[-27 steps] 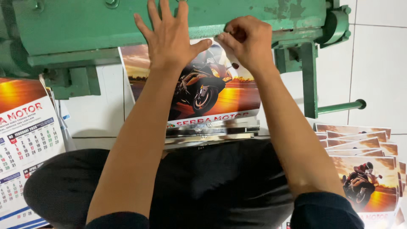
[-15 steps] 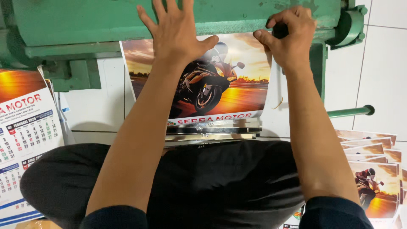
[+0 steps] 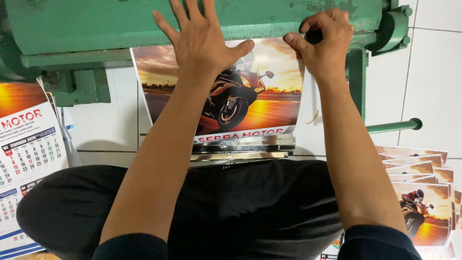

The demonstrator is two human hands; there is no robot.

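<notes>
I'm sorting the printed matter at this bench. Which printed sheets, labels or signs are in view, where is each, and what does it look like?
Motorcycle poster sheet: centre, under the green machine, left hand flat on it, right hand at its top right corner; rectangular, orange sunset, white band below.
Calendar sheet: left edge; white date grid, orange top.
Stack of poster sheets: lower right, fanned; same motorcycle picture.
</notes>
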